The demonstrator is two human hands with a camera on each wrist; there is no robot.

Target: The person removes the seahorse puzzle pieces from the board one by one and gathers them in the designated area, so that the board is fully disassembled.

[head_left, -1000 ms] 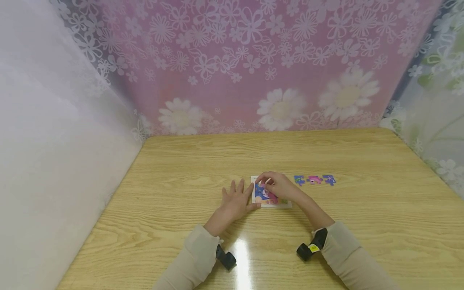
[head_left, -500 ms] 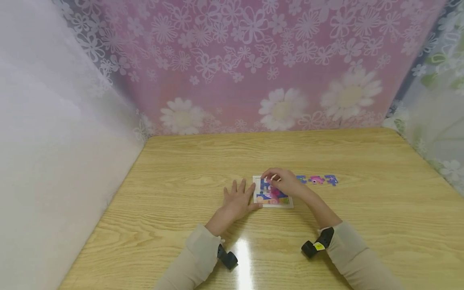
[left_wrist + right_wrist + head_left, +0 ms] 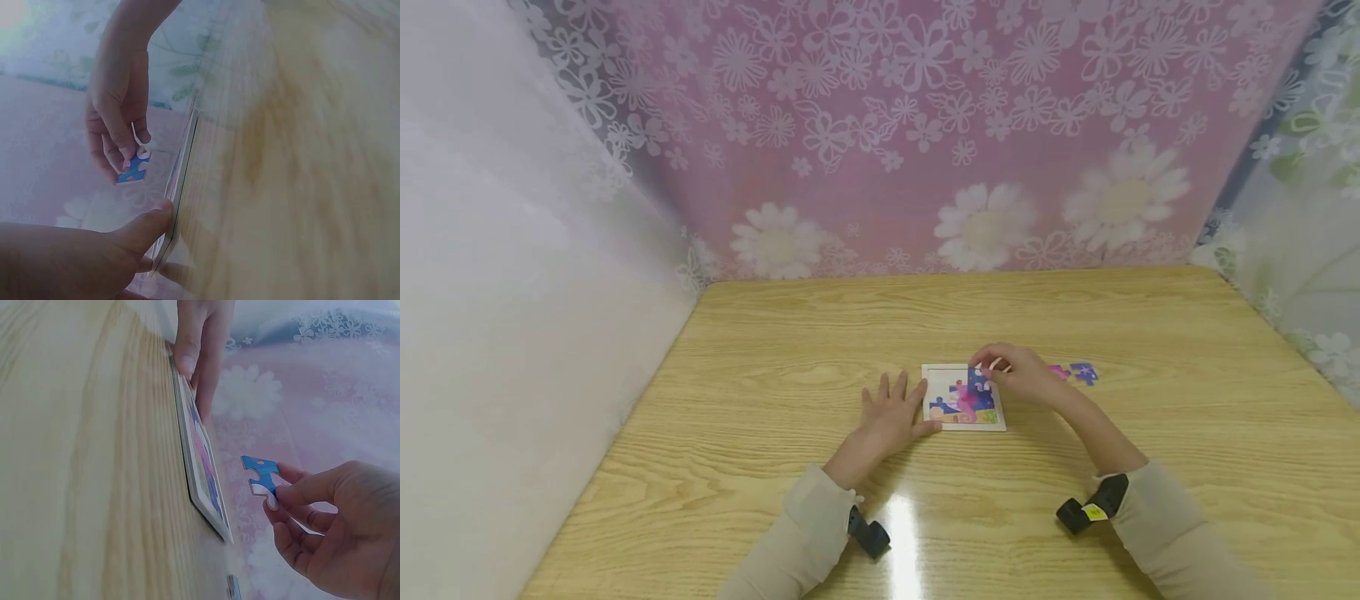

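A small jigsaw puzzle tray [image 3: 973, 427] with a white border lies on the table, partly filled with pink, blue and orange pieces. Bare board shows at its upper left. My left hand [image 3: 889, 418] lies with fingers spread at the tray's left side, the thumb [image 3: 153, 226] resting on its edge. My right hand [image 3: 1028, 381] pinches a blue jigsaw piece [image 3: 262, 475] between thumb and fingers. In both wrist views this piece is held up, apart from the tray. From the head view it hangs over the tray's upper right.
To the right of the tray lie a blue jigsaw piece [image 3: 1083, 372] and a pink one [image 3: 1059, 372], the latter partly covered by my right hand. The wooden table [image 3: 760, 358] meets a pink flowered curtain [image 3: 880, 167] at the back.
My right hand has moved right across the tray, carrying the blue jigsaw piece, and now hides a loose piece seen earlier beside the tray. The left hand stays in place.
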